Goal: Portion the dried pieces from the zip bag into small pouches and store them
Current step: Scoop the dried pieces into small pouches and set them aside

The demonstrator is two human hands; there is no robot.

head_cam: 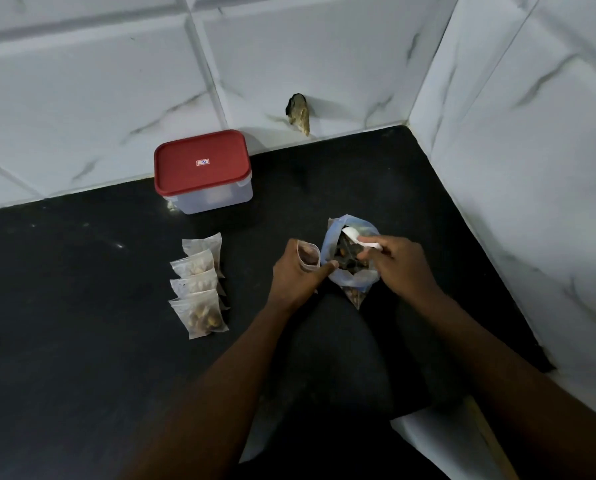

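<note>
The zip bag [351, 278] stands open on the black counter [82, 306], dark dried pieces [347, 255] inside. The right hand [398, 263] pinches a white spoon [353, 234] over its mouth. Just left, touching the bag, the left hand [295, 275] grips a small pouch [308, 255] held open. Four filled pouches [198, 289] overlap in a row farther left. Behind them, by the wall, sits a red-lidded container [201, 168] — its small label [202, 162] is too small to read.
</note>
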